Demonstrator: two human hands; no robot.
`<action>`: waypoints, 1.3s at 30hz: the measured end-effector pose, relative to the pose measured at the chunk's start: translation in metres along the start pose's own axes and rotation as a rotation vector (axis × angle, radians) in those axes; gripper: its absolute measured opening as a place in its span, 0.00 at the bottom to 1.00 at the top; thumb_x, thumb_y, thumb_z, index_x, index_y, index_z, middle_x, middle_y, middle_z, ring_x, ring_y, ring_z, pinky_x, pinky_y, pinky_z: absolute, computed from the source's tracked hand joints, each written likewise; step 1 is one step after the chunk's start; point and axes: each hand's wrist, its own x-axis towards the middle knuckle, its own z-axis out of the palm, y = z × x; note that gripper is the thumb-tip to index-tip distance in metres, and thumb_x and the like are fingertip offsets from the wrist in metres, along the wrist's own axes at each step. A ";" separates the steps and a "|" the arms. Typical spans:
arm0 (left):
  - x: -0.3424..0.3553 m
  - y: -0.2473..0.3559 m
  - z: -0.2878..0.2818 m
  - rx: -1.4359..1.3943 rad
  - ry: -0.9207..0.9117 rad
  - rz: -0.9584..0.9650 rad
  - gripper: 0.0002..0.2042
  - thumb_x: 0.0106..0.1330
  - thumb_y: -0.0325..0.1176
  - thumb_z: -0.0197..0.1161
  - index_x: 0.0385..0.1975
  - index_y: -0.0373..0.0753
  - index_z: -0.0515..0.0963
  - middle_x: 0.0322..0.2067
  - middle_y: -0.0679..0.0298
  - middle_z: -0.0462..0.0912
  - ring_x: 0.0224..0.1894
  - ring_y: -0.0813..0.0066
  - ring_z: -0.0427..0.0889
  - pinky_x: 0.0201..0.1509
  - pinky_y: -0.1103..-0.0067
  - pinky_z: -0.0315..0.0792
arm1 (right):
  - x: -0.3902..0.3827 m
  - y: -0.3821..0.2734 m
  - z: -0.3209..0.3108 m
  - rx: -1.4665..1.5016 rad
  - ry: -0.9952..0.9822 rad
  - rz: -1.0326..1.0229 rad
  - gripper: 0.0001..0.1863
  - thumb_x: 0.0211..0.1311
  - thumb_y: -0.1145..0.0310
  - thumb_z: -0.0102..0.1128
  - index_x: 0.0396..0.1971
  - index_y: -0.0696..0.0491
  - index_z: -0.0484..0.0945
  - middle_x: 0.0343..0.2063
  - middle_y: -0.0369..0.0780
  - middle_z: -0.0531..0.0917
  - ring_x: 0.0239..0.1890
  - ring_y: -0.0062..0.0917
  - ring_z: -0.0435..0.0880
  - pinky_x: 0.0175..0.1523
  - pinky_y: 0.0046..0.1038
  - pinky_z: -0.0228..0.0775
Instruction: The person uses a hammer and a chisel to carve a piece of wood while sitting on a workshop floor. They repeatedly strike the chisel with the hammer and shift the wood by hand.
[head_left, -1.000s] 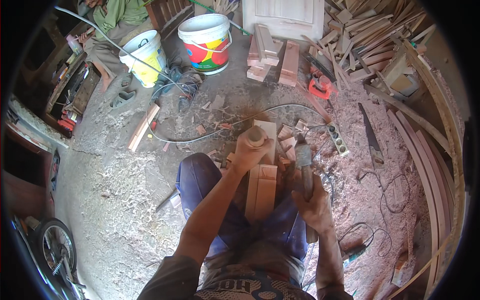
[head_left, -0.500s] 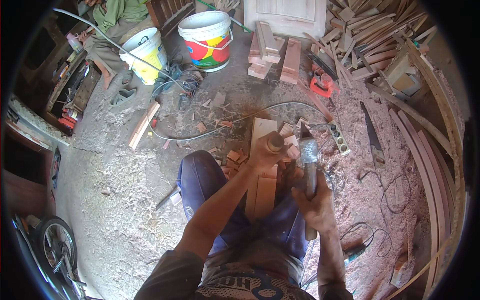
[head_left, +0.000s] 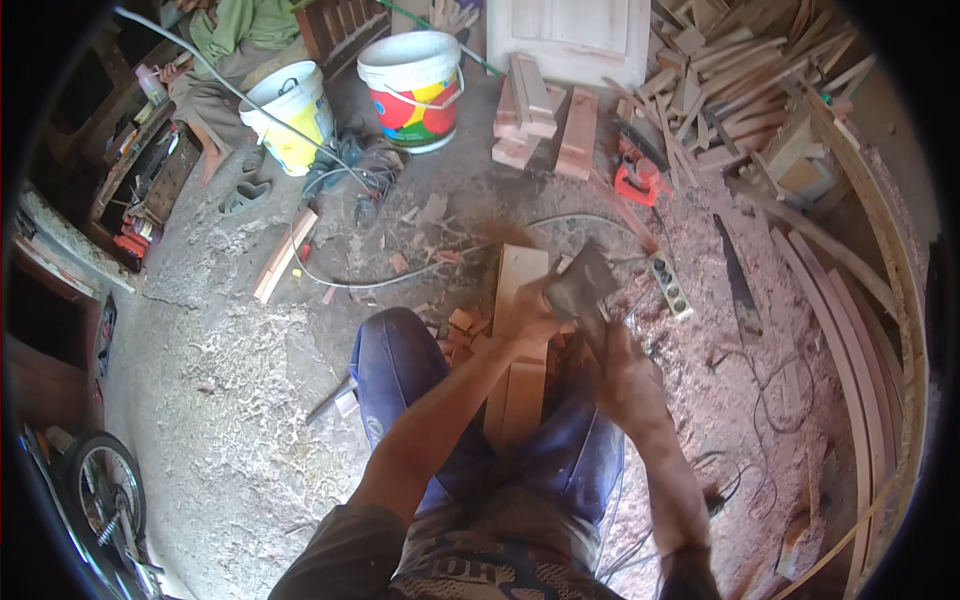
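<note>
My left hand (head_left: 530, 320) is closed round an upright chisel; its round wooden handle end is now covered by the hammer head, and its blade is hidden. Under that hand a pale wooden board (head_left: 523, 268) stretches away from me between my knees, and a shorter wood piece (head_left: 524, 395) lies at its near end. The hammer (head_left: 582, 283) is in my right hand (head_left: 630, 385), which grips the handle. Its head is blurred and over the top of the chisel; whether they touch I cannot tell. Small wood offcuts (head_left: 463, 322) lie beside the board.
A grey cable (head_left: 400, 278) crosses the floor beyond the board to a power strip (head_left: 670, 286). At right lie a handsaw (head_left: 737, 280), long planks (head_left: 840, 350) and a red power tool (head_left: 640, 182). Two buckets (head_left: 410, 95) stand ahead; another person (head_left: 225, 45) sits at far left.
My right hand has swung the hammer up and leftward, from beside the chisel to over its handle end. The left hand keeps its grip in nearly the same place.
</note>
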 end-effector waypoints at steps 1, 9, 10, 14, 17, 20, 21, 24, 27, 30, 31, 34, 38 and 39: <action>-0.011 -0.004 -0.004 0.096 0.010 0.009 0.10 0.57 0.28 0.73 0.33 0.37 0.78 0.29 0.68 0.82 0.33 0.83 0.78 0.38 0.80 0.75 | -0.007 -0.003 -0.010 0.118 -0.039 0.057 0.23 0.61 0.72 0.59 0.54 0.60 0.64 0.26 0.59 0.81 0.28 0.59 0.82 0.31 0.53 0.75; -0.030 0.037 -0.040 0.241 0.268 0.073 0.08 0.58 0.24 0.70 0.27 0.40 0.75 0.26 0.71 0.79 0.29 0.86 0.76 0.33 0.81 0.72 | -0.041 -0.019 -0.028 0.650 -0.014 0.282 0.22 0.60 0.72 0.63 0.52 0.59 0.69 0.28 0.53 0.84 0.31 0.47 0.87 0.36 0.42 0.77; -0.028 0.036 -0.038 0.280 0.235 0.104 0.08 0.58 0.25 0.70 0.27 0.40 0.75 0.25 0.71 0.78 0.29 0.86 0.75 0.33 0.81 0.72 | -0.039 -0.022 -0.029 0.685 -0.020 0.287 0.21 0.60 0.72 0.64 0.51 0.59 0.70 0.30 0.52 0.84 0.32 0.44 0.86 0.37 0.40 0.76; -0.026 0.029 -0.033 0.325 0.205 0.124 0.07 0.58 0.29 0.70 0.29 0.38 0.77 0.25 0.69 0.81 0.29 0.84 0.78 0.35 0.78 0.74 | -0.036 -0.028 -0.030 0.759 -0.052 0.311 0.21 0.59 0.72 0.66 0.51 0.59 0.71 0.33 0.48 0.84 0.34 0.34 0.84 0.40 0.35 0.76; -0.023 0.028 -0.029 0.306 0.218 0.097 0.07 0.58 0.30 0.70 0.29 0.37 0.77 0.24 0.68 0.80 0.29 0.83 0.78 0.35 0.78 0.74 | -0.037 -0.025 -0.025 0.761 -0.075 0.331 0.23 0.58 0.72 0.66 0.52 0.59 0.71 0.34 0.48 0.84 0.34 0.34 0.84 0.41 0.35 0.76; -0.020 0.023 -0.029 0.274 0.208 0.060 0.08 0.58 0.29 0.70 0.31 0.37 0.77 0.25 0.68 0.80 0.29 0.83 0.77 0.35 0.78 0.74 | -0.035 -0.026 -0.016 0.759 -0.040 0.309 0.20 0.58 0.72 0.66 0.49 0.60 0.73 0.25 0.38 0.78 0.26 0.22 0.76 0.31 0.28 0.69; -0.019 0.023 -0.028 0.282 0.207 0.068 0.07 0.58 0.29 0.70 0.29 0.38 0.77 0.24 0.68 0.79 0.29 0.83 0.77 0.34 0.78 0.73 | -0.035 -0.027 -0.014 0.759 -0.022 0.295 0.19 0.58 0.72 0.66 0.47 0.60 0.73 0.20 0.32 0.75 0.22 0.16 0.73 0.26 0.24 0.66; -0.018 0.020 -0.021 0.279 0.182 0.074 0.08 0.58 0.29 0.71 0.27 0.39 0.76 0.24 0.68 0.79 0.28 0.82 0.76 0.34 0.78 0.72 | -0.031 -0.028 -0.012 0.769 -0.043 0.271 0.18 0.58 0.73 0.66 0.47 0.60 0.73 0.21 0.33 0.75 0.21 0.15 0.72 0.25 0.24 0.65; -0.016 0.015 -0.020 0.255 0.147 0.053 0.08 0.57 0.30 0.71 0.28 0.39 0.76 0.24 0.67 0.79 0.27 0.80 0.76 0.34 0.78 0.73 | -0.018 -0.045 -0.046 0.652 -0.085 0.283 0.26 0.59 0.72 0.66 0.57 0.57 0.69 0.32 0.50 0.85 0.33 0.40 0.88 0.38 0.37 0.79; -0.015 0.017 -0.021 0.279 0.153 0.037 0.09 0.57 0.31 0.71 0.28 0.38 0.76 0.25 0.67 0.80 0.28 0.80 0.76 0.35 0.77 0.73 | -0.009 -0.043 -0.062 0.618 0.146 0.080 0.27 0.60 0.73 0.65 0.58 0.57 0.66 0.31 0.52 0.86 0.29 0.46 0.89 0.34 0.41 0.82; -0.015 0.017 -0.023 0.296 0.150 0.040 0.09 0.57 0.31 0.71 0.28 0.38 0.76 0.25 0.67 0.80 0.29 0.80 0.77 0.35 0.77 0.73 | -0.005 -0.042 -0.062 0.578 0.203 0.039 0.27 0.60 0.74 0.64 0.59 0.57 0.65 0.31 0.52 0.86 0.29 0.47 0.88 0.33 0.42 0.82; -0.015 0.017 -0.017 0.246 0.140 0.090 0.08 0.58 0.28 0.70 0.29 0.37 0.76 0.27 0.69 0.80 0.30 0.82 0.76 0.37 0.78 0.73 | 0.006 -0.038 -0.051 0.319 0.218 -0.017 0.25 0.62 0.75 0.60 0.58 0.56 0.63 0.30 0.53 0.84 0.29 0.51 0.87 0.32 0.47 0.82; -0.015 0.015 -0.017 0.172 0.199 0.192 0.08 0.58 0.25 0.70 0.28 0.38 0.76 0.27 0.70 0.80 0.31 0.83 0.76 0.37 0.79 0.73 | 0.017 -0.016 -0.007 -0.037 -0.096 -0.113 0.20 0.64 0.70 0.57 0.53 0.57 0.64 0.30 0.57 0.84 0.30 0.56 0.85 0.33 0.51 0.78; -0.015 0.017 -0.024 0.205 0.222 0.193 0.08 0.58 0.25 0.71 0.28 0.38 0.76 0.27 0.70 0.80 0.30 0.83 0.76 0.37 0.79 0.73 | 0.019 -0.014 -0.009 0.084 -0.089 -0.088 0.20 0.64 0.70 0.58 0.53 0.57 0.64 0.30 0.57 0.84 0.31 0.57 0.84 0.34 0.52 0.78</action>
